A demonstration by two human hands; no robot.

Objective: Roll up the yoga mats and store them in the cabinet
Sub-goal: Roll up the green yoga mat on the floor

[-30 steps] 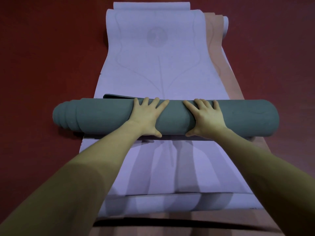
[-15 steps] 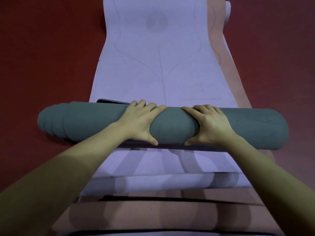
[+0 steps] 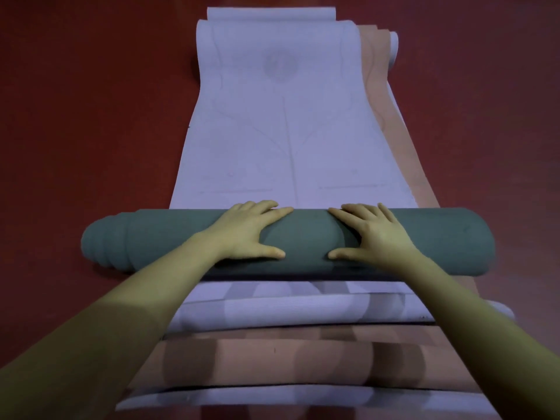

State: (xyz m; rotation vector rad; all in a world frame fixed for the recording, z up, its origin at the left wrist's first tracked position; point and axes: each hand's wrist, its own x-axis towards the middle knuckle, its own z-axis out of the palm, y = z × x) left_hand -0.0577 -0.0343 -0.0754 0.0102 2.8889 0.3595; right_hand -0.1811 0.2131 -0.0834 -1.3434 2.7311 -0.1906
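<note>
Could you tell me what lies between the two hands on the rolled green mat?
Only a bare stretch of the rolled green mat lies between the left hand and the right hand, as the head view shows.

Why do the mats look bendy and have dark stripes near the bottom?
In the head view, the wide-angle lens curves the lilac mat and the near mat edges; the dark patches below the green roll are shadows cast by the arms; the light is dim and the picture a little soft, with no glare.
</note>
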